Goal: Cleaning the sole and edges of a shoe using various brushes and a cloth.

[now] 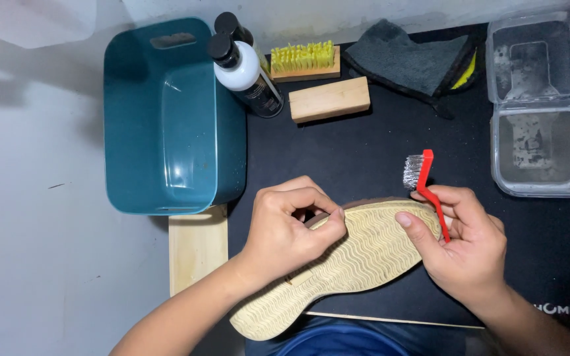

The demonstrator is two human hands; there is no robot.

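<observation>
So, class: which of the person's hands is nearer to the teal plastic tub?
Left. The left hand grips the shoe just right of the teal tub; the right hand, holding the red brush, is farther right.

shoe [351,260] upper hidden under sole, clear containers [542,99] cut off at right edge

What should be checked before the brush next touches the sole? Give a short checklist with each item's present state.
1. Left hand grips the shoe: ok.
2. Sole faces up: ok.
3. Right hand holds the red brush: ok.
4. Bristles touch the sole: not ok, they are raised above the toe.
5. Teal tub stands apart from the shoe: ok.
6. Dirt left in the tread: cannot tell.
</observation>
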